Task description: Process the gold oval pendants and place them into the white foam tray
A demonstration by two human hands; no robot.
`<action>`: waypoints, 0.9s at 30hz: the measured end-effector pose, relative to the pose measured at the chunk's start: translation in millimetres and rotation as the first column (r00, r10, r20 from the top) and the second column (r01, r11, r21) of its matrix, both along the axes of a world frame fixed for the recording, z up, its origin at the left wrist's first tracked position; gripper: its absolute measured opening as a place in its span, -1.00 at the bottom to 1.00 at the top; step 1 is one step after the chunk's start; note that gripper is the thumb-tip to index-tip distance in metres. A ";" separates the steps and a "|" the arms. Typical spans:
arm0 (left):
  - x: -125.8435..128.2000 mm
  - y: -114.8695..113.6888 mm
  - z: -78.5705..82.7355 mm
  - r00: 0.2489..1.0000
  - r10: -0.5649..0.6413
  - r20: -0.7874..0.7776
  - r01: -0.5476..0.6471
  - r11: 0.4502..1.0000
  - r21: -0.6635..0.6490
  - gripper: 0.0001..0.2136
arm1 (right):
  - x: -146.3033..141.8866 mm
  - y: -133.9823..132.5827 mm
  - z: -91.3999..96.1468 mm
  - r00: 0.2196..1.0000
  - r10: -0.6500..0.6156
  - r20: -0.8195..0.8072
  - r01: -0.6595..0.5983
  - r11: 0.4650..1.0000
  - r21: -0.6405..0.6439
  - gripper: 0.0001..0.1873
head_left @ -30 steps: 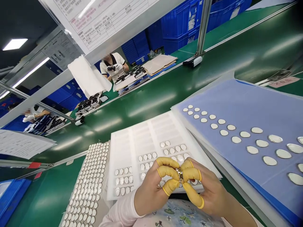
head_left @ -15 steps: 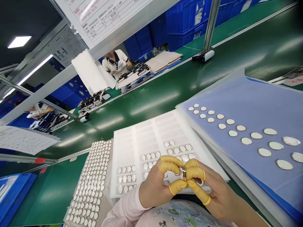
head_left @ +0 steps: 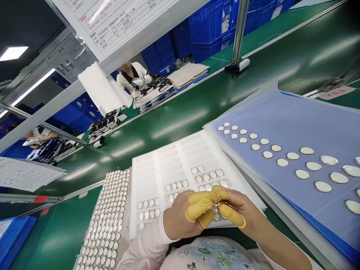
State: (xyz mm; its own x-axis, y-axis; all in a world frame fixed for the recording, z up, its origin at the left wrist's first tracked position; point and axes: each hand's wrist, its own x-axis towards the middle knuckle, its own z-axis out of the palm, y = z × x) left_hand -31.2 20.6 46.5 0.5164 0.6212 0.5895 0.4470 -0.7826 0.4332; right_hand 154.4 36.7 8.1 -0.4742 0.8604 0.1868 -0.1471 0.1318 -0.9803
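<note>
My left hand [head_left: 182, 217] and my right hand [head_left: 239, 210] meet just above the near edge of a white foam tray [head_left: 165, 157]. Yellow finger cots cover the fingertips of both. Between those fingertips both hands pinch one small shiny metal disc [head_left: 216, 207]. The tray holds rows of similar silver discs [head_left: 208, 177] in its near pockets; its far pockets are bare. Left of the tray lies a sheet packed with several small white oval pieces [head_left: 108, 213].
A blue sheet [head_left: 295, 123] with two rows of silver discs [head_left: 281, 162] lies to the right. A green conveyor belt [head_left: 174, 120] runs beyond the tray. Two other people work across it, behind stacks of dark parts [head_left: 107, 122]. Blue crates [head_left: 208, 30] stand further back.
My hands have dropped lower and closer together on the disc, the fingers folding over it. The view shifted slightly.
</note>
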 end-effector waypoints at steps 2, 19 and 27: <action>-1.6 0.2 -0.5 0.995 0.021 -0.100 -0.021 1.000 -0.007 -0.89 | -0.1 -1.1 -0.9 1.000 0.004 0.003 -0.004 0.999 -0.048 -0.51; -3.3 -9.3 -28.7 0.956 0.261 0.136 -0.248 0.963 -0.107 -0.71 | -2.5 -9.5 -9.5 0.988 -0.139 0.071 0.118 0.964 0.236 -0.78; -9.0 -6.6 -8.0 0.949 0.159 0.273 0.137 0.570 -0.810 -0.46 | -4.1 -12.0 -6.9 0.964 -0.188 0.188 0.076 0.872 0.484 -0.56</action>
State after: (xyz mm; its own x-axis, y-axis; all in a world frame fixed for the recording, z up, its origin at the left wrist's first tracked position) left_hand -40.2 14.1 38.5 0.4074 0.9115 -0.0566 0.1936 -0.0256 0.9807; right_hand 150.3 24.7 1.2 -0.4397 0.7548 0.4868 0.1183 0.5859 -0.8017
